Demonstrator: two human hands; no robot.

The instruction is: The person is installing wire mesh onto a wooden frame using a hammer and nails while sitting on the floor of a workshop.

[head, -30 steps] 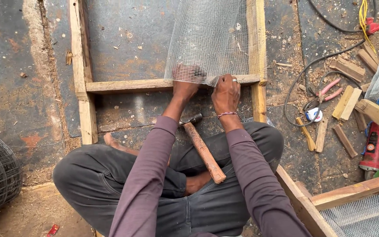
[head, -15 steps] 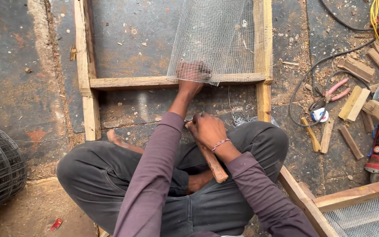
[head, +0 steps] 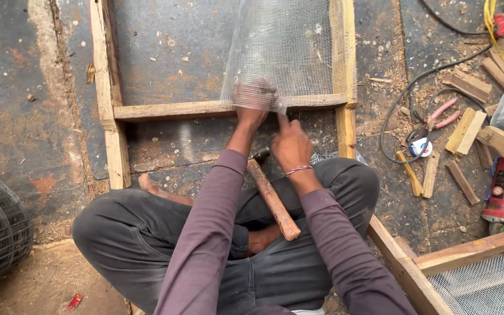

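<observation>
On floor, centre top: wooden frame [head: 147, 109] w/ wire mesh [head: 281, 46] over its right half. Left hand [head: 253, 100] under mesh edge, fingers hidden, can't tell. Right hand [head: 290, 143] at rail, fingers curled, empty. Hammer [head: 272, 198] on lap. Risk, judged: mesh creeps; cut wires prick.

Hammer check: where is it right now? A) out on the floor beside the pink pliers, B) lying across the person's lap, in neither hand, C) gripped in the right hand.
B: the hammer rests on the lap between the forearms, while the left hand and right hand are up at the mesh.
</observation>
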